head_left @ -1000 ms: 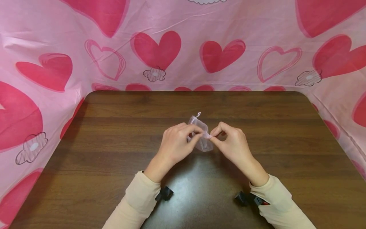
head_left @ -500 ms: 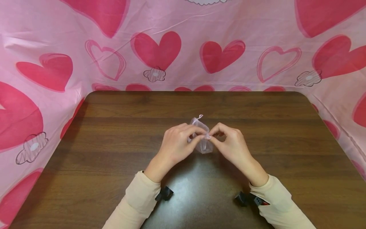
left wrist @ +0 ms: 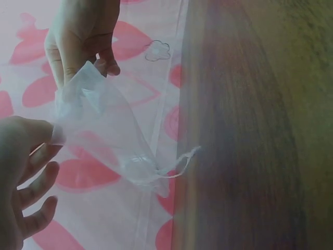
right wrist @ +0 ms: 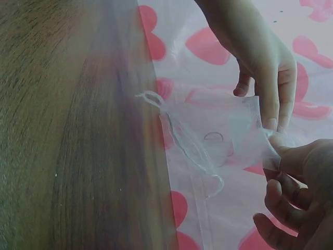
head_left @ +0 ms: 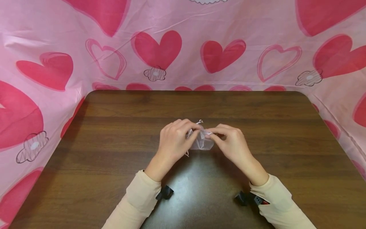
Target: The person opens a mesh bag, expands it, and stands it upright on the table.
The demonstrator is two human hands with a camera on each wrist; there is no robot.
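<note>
A sheer, pale pink drawstring pouch [head_left: 203,145] is held up between the two hands over the middle of the table. My left hand [head_left: 176,136] pinches its left part between thumb and forefinger. Opposite, the thumb and fingertips of my right hand [head_left: 232,140] pinch the right side of the fabric. A thin white cord [right wrist: 182,143] runs across the pouch in the right wrist view, with a loop at its end. In the left wrist view, another cord loop [left wrist: 184,161] hangs off the pouch. A glossy clear patch [left wrist: 139,166] shows through the fabric.
The dark wooden table [head_left: 114,108] has a pink heart-print cloth [head_left: 188,60] behind it and at both sides. Small black devices, one at the left cuff [head_left: 165,193] and one at the right cuff [head_left: 243,198], sit on the wrists.
My left hand has shifted slightly left, apart from the right fingertips, and the pouch has turned and spread between them. Its upper cord loop sits lower; another loop now shows below the left hand.
</note>
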